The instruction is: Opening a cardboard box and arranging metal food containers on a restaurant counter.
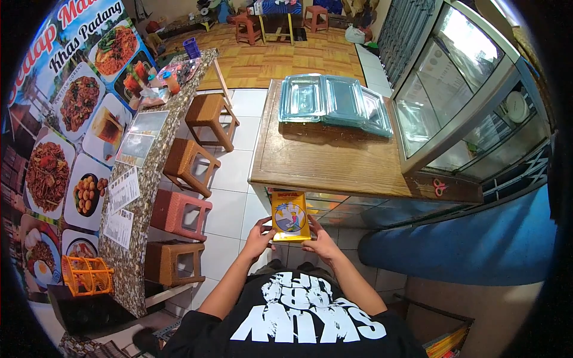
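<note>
A yellow packet (291, 218) with a printed round picture and writing is held upright in front of my body, close to the near edge of a brown wooden counter (313, 165). My left hand (260, 237) grips its lower left side. On the opposite side, my right hand (321, 240) holds the lower right edge, with the thumb towards the packet's front. Farther back on the counter lie several clear plastic food containers with lids (331, 100), stacked and overlapping. Red-handled scissors (439, 187) rest near the counter's right end.
A glass display case (447, 85) stands at the counter's right. To the left runs a stone-topped bar (154, 174) with papers (124, 190) and bottles (171, 83), several plastic stools (181, 215) beside it. An orange basket (87, 275) sits at its near end.
</note>
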`<act>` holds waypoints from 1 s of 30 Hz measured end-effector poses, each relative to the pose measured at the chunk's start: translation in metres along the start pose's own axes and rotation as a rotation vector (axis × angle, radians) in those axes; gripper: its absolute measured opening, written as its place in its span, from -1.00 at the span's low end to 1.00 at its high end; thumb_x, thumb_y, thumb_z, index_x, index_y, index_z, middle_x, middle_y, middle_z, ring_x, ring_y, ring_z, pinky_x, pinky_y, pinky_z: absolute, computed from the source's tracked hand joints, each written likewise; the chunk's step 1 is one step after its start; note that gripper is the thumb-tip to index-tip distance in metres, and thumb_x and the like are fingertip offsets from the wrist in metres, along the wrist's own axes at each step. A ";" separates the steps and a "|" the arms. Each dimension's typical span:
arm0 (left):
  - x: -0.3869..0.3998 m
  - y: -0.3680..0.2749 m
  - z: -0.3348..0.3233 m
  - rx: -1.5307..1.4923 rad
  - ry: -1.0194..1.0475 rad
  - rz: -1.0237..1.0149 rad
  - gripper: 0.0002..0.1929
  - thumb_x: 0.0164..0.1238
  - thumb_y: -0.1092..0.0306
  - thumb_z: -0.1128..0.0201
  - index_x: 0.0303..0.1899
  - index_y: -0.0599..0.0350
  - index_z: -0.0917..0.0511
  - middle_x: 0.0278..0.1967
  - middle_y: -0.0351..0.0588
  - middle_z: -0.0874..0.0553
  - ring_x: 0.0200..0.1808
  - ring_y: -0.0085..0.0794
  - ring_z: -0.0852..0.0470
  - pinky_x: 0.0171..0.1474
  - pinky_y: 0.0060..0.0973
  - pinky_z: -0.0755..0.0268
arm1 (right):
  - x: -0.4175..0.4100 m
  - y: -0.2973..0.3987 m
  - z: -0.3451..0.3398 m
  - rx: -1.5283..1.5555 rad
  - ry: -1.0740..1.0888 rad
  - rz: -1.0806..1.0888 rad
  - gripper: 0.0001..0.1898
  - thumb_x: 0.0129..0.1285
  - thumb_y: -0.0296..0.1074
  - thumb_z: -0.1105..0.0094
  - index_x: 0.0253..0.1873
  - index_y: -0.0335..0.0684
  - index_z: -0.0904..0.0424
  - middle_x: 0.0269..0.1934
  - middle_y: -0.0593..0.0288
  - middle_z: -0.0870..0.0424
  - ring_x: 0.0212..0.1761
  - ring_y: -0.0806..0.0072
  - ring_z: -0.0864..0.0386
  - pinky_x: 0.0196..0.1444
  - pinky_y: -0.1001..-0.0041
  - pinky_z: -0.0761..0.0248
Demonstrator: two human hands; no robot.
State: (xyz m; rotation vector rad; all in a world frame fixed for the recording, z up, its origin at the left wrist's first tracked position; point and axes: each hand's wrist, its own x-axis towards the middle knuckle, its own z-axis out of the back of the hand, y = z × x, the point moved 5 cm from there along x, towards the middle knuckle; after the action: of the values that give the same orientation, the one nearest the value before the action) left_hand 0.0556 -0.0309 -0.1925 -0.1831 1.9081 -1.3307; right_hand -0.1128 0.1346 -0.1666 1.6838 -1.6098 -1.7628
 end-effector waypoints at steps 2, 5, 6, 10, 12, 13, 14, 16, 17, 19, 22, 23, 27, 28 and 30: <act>0.005 0.004 0.001 -0.001 -0.007 -0.004 -0.33 0.60 0.37 -0.33 0.59 0.23 -0.23 0.20 0.23 -0.67 0.08 -0.24 -0.77 -0.29 -0.38 -0.79 | 0.004 -0.003 0.000 -0.108 0.028 0.065 0.01 0.32 -0.59 -0.37 0.77 0.12 -0.02 0.60 -0.11 -0.28 0.24 0.18 -0.68 0.20 0.30 -0.66; 0.012 0.004 -0.003 -0.023 -0.011 -0.007 -0.34 0.60 0.38 -0.32 0.59 0.22 -0.24 0.26 0.24 -0.65 0.09 -0.22 -0.77 -0.21 -0.36 -0.80 | 0.010 -0.003 0.005 -0.315 -0.033 0.193 0.00 0.33 -0.51 -0.45 0.76 0.03 -0.04 0.53 -0.13 -0.41 0.19 0.19 -0.74 0.18 0.29 -0.67; 0.016 0.006 -0.002 -0.074 -0.048 -0.018 -0.31 0.55 0.39 -0.37 0.58 0.21 -0.25 0.27 0.26 -0.65 0.10 -0.21 -0.77 -0.15 -0.34 -0.79 | 0.013 -0.001 0.006 -0.369 -0.069 0.193 -0.03 0.33 -0.46 -0.47 0.75 -0.01 -0.08 0.46 -0.14 -0.49 0.18 0.20 -0.75 0.16 0.30 -0.66; 0.016 0.003 -0.002 0.089 -0.004 -0.210 -0.18 0.38 0.43 -0.53 0.57 0.19 -0.23 0.30 0.27 -0.63 0.11 -0.19 -0.76 0.06 -0.27 -0.75 | 0.017 0.001 0.009 -0.531 -0.196 0.202 -0.13 0.35 -0.38 -0.50 0.69 -0.10 -0.21 0.28 -0.10 -0.68 0.10 0.27 -0.81 0.12 0.35 -0.65; 0.012 0.001 -0.001 0.180 -0.020 -0.282 -0.16 0.32 0.40 -0.58 0.55 0.17 -0.26 0.28 0.25 -0.67 0.10 -0.20 -0.78 0.01 -0.28 -0.74 | 0.020 0.000 0.007 -0.583 -0.228 0.224 -0.17 0.36 -0.40 -0.49 0.66 -0.12 -0.24 0.23 -0.08 -0.72 0.08 0.26 -0.82 0.10 0.33 -0.67; 0.011 -0.001 -0.001 0.272 -0.042 -0.352 -0.14 0.25 0.38 -0.63 0.52 0.16 -0.30 0.26 0.23 -0.70 0.09 -0.21 -0.79 -0.03 -0.28 -0.74 | 0.021 0.000 0.006 -0.634 -0.255 0.246 -0.21 0.37 -0.42 -0.47 0.64 -0.14 -0.27 0.19 -0.07 -0.76 0.06 0.25 -0.84 0.08 0.31 -0.68; 0.014 -0.001 -0.001 0.271 -0.042 -0.353 -0.14 0.25 0.38 -0.63 0.52 0.16 -0.30 0.26 0.23 -0.70 0.09 -0.21 -0.79 -0.03 -0.28 -0.74 | 0.022 -0.001 0.005 -0.635 -0.255 0.247 -0.21 0.37 -0.42 -0.47 0.64 -0.14 -0.27 0.19 -0.07 -0.76 0.06 0.25 -0.84 0.08 0.31 -0.68; 0.023 0.001 0.003 0.335 -0.082 -0.310 -0.18 0.25 0.39 -0.62 0.50 0.12 -0.34 0.25 0.16 -0.73 -0.04 -0.24 -0.85 -0.03 -0.30 -0.74 | 0.027 -0.004 0.006 -0.587 -0.295 0.278 -0.25 0.39 -0.41 -0.47 0.62 -0.14 -0.33 0.13 0.00 -0.78 0.04 0.31 -0.84 0.08 0.33 -0.67; 0.025 0.002 0.003 0.335 -0.083 -0.310 -0.18 0.25 0.39 -0.62 0.50 0.12 -0.34 0.25 0.16 -0.73 -0.04 -0.24 -0.85 -0.03 -0.30 -0.74 | 0.030 -0.005 0.007 -0.588 -0.295 0.279 -0.25 0.39 -0.41 -0.47 0.62 -0.14 -0.33 0.13 0.00 -0.78 0.04 0.31 -0.84 0.08 0.33 -0.67; 0.028 -0.001 0.000 0.444 -0.167 -0.389 -0.26 0.27 0.38 -0.61 0.44 0.11 -0.40 0.17 0.12 -0.78 -0.17 -0.27 -0.88 -0.06 -0.33 -0.74 | 0.036 -0.007 0.011 -0.619 -0.335 0.255 -0.29 0.41 -0.45 -0.45 0.60 -0.15 -0.35 0.13 0.00 -0.78 0.06 0.30 -0.83 0.08 0.32 -0.68; 0.035 0.004 0.002 0.433 -0.261 -0.439 -0.36 0.32 0.38 -0.58 0.37 0.15 -0.45 0.08 0.14 -0.82 -0.21 -0.28 -0.89 -0.11 -0.34 -0.73 | 0.043 -0.007 0.012 -0.589 -0.336 0.336 -0.29 0.41 -0.47 -0.43 0.60 -0.15 -0.34 0.13 -0.01 -0.78 0.08 0.30 -0.83 0.11 0.34 -0.68; 0.040 0.008 0.002 0.433 -0.264 -0.440 -0.36 0.32 0.38 -0.58 0.37 0.15 -0.45 0.08 0.14 -0.82 -0.21 -0.28 -0.89 -0.11 -0.34 -0.73 | 0.047 -0.007 0.012 -0.589 -0.334 0.337 -0.29 0.41 -0.47 -0.43 0.60 -0.15 -0.34 0.13 -0.01 -0.78 0.08 0.30 -0.83 0.11 0.34 -0.68; 0.053 0.014 -0.001 0.338 -0.294 -0.373 -0.44 0.39 0.38 -0.52 0.34 0.17 -0.46 0.02 0.11 -0.84 -0.24 -0.31 -0.89 -0.17 -0.36 -0.71 | 0.061 -0.013 0.015 -0.534 -0.333 0.346 -0.26 0.40 -0.52 -0.39 0.63 -0.12 -0.32 0.27 0.02 -0.69 0.10 0.31 -0.82 0.15 0.35 -0.68; 0.055 0.013 -0.003 0.294 -0.296 -0.349 -0.46 0.42 0.39 -0.49 0.33 0.17 -0.46 0.00 0.09 -0.85 -0.25 -0.32 -0.88 -0.18 -0.37 -0.70 | 0.064 -0.013 0.017 -0.560 -0.352 0.401 -0.24 0.40 -0.53 -0.39 0.64 -0.10 -0.31 0.32 0.03 -0.65 0.10 0.31 -0.82 0.16 0.37 -0.67; 0.058 0.013 -0.005 0.311 -0.307 -0.350 -0.47 0.43 0.39 -0.48 0.33 0.16 -0.46 -0.02 0.08 -0.85 -0.26 -0.34 -0.88 -0.19 -0.38 -0.70 | 0.071 -0.016 0.020 -0.573 -0.356 0.382 -0.23 0.38 -0.54 -0.40 0.64 -0.10 -0.31 0.33 0.05 -0.64 0.11 0.31 -0.81 0.16 0.37 -0.68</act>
State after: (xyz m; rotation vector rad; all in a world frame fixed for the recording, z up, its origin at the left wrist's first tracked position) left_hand 0.0164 -0.0515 -0.2327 -0.5492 1.4337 -1.7014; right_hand -0.1437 0.0979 -0.2249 0.7875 -1.2484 -2.1119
